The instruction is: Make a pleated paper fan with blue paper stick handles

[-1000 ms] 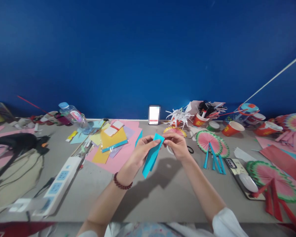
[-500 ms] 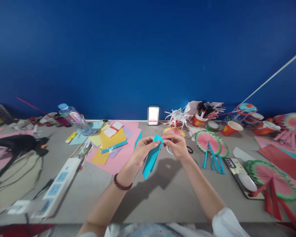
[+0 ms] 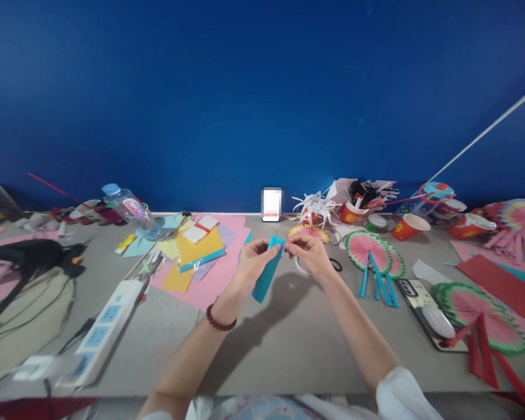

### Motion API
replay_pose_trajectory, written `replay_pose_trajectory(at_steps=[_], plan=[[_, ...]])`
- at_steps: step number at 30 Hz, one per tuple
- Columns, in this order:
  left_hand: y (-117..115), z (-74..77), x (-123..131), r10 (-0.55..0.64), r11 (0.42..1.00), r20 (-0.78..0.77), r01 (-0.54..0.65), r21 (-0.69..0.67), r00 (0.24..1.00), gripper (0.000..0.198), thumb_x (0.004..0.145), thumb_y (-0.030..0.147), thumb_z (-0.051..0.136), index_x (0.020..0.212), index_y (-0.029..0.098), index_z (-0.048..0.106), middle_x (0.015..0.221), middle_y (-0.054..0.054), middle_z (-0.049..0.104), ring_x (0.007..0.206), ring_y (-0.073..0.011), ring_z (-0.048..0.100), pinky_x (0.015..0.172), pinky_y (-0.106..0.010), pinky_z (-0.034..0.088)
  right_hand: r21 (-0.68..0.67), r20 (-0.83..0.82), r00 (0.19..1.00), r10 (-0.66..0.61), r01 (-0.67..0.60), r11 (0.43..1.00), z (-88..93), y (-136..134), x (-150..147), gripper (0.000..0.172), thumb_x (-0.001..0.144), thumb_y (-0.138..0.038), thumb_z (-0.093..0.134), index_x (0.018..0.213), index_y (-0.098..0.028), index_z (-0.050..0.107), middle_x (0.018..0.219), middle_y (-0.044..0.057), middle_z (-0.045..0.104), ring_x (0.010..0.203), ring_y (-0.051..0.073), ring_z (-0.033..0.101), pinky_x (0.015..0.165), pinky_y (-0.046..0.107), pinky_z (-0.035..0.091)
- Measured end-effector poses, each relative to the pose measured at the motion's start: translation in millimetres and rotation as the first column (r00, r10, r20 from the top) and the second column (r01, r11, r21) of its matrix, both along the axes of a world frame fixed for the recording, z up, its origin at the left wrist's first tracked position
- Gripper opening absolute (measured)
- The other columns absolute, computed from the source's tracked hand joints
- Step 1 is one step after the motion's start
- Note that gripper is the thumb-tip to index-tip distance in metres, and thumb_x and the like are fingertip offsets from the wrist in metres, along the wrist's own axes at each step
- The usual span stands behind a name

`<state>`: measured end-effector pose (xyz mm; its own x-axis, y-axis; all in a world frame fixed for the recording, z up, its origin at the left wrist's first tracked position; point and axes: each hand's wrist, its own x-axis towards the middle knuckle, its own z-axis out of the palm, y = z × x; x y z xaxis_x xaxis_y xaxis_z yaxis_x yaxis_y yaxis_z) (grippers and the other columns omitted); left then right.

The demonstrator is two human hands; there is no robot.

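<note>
A narrow folded strip of blue paper (image 3: pixel 266 277) is held tilted above the grey table, its lower end pointing toward me. My left hand (image 3: pixel 254 265) is closed on it, thumb pressed along its upper part. At the strip's upper right edge, my right hand (image 3: pixel 310 255) pinches with thumb and fingertips; the paper between those fingertips is mostly hidden. Behind the right hand lies a yellow and pink pleated paper fan (image 3: pixel 308 233). Right of it rests a pink and green paper fan (image 3: pixel 367 251) with blue paper strips.
Coloured paper sheets (image 3: pixel 201 248) and a plastic bottle (image 3: pixel 133 210) lie to the left, near a power strip (image 3: pixel 107 326). A phone (image 3: pixel 272 204) stands against the blue wall. Red paper cups (image 3: pixel 411 227) stand at the back right. A white mouse (image 3: pixel 438 321) sits on another phone (image 3: pixel 413 287).
The blue paper's two splayed lower layers now lie together as one narrower strip. Both hands have shifted slightly left, still gripping near its top.
</note>
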<state>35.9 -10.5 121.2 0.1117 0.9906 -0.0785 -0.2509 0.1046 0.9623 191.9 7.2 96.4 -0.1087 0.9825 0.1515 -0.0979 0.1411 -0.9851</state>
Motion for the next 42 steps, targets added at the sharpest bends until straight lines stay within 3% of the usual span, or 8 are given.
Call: replay_pose_trajectory(at_steps=[7, 21, 29, 31, 36, 42], plan=[[6.0, -6.8, -0.2, 0.079, 0.989, -0.166, -0.056, 0.136, 0.983, 0.021, 0.062, 0.035, 0.076, 0.071, 0.017, 0.072, 0.069, -0.003, 0.067, 0.066, -0.0145, 0.057, 0.057, -0.023, 0.042, 0.016, 0.050, 0.999, -0.019, 0.018, 1.000, -0.1, 1.3, 2.3, 0.023, 0.067, -0.038, 0.073, 0.070, -0.017, 0.065, 0.065, 0.001, 0.062, 0.055, 0.011, 0.053, 0.053, 0.024, 0.045], [9.3, -10.6, 0.6, 0.099, 0.995, 0.016, -0.099, 0.002, 0.995, 0.025, 0.059, 0.041, 0.076, 0.064, 0.017, 0.071, 0.060, -0.001, 0.064, 0.057, -0.0115, 0.054, 0.057, -0.023, 0.042, 0.008, 0.021, 1.000, -0.005, 0.004, 1.000, -3.8, 4.6, 2.3, 0.021, 0.067, -0.036, 0.074, 0.068, -0.017, 0.063, 0.064, 0.000, 0.060, 0.056, 0.011, 0.054, 0.054, 0.024, 0.044], [9.5, -15.2, 1.2, 0.192, 0.978, 0.037, -0.194, 0.074, 0.981, 0.025, 0.064, 0.036, 0.072, 0.055, 0.016, 0.061, 0.054, 0.004, 0.052, 0.053, -0.0076, 0.045, 0.052, -0.020, 0.036, -0.004, 0.076, 0.997, 0.033, -0.033, 0.999, -3.9, 3.1, -4.6, 0.023, 0.067, -0.038, 0.073, 0.068, -0.017, 0.064, 0.060, -0.001, 0.059, 0.055, 0.011, 0.055, 0.055, 0.025, 0.044], [10.6, -14.9, 0.3, 0.159, 0.986, 0.001, -0.159, 0.040, 0.987, 0.026, 0.066, 0.040, 0.070, 0.059, 0.015, 0.063, 0.053, 0.004, 0.052, 0.050, -0.0072, 0.043, 0.049, -0.020, 0.034, -0.009, 0.048, 0.998, 0.029, -0.029, 1.000, -4.5, 4.0, -4.7, 0.024, 0.066, -0.038, 0.074, 0.066, -0.017, 0.063, 0.059, -0.001, 0.059, 0.055, 0.011, 0.055, 0.055, 0.025, 0.044], [14.4, -11.7, -3.3, 0.030, 0.999, -0.127, -0.024, 0.048, 0.991, 0.035, 0.058, 0.045, 0.076, 0.074, 0.015, 0.073, 0.069, -0.004, 0.068, 0.062, -0.0141, 0.055, 0.058, -0.024, 0.042, -0.011, -0.056, 0.998, -0.028, 0.027, 1.000, -5.0, 7.0, 0.1, 0.023, 0.066, -0.037, 0.074, 0.065, -0.018, 0.061, 0.060, -0.002, 0.059, 0.055, 0.011, 0.055, 0.056, 0.025, 0.044], [17.1, -15.5, -7.2, 0.017, 1.000, -0.183, -0.012, 0.028, 0.983, 0.033, 0.058, 0.047, 0.076, 0.066, 0.015, 0.073, 0.062, -0.002, 0.066, 0.059, -0.0129, 0.053, 0.055, -0.023, 0.039, -0.039, -0.026, 0.999, -0.035, 0.034, 0.999, -1.1, 6.5, 1.4, 0.023, 0.067, -0.037, 0.073, 0.066, -0.019, 0.060, 0.061, -0.002, 0.060, 0.056, 0.012, 0.056, 0.058, 0.026, 0.045]])
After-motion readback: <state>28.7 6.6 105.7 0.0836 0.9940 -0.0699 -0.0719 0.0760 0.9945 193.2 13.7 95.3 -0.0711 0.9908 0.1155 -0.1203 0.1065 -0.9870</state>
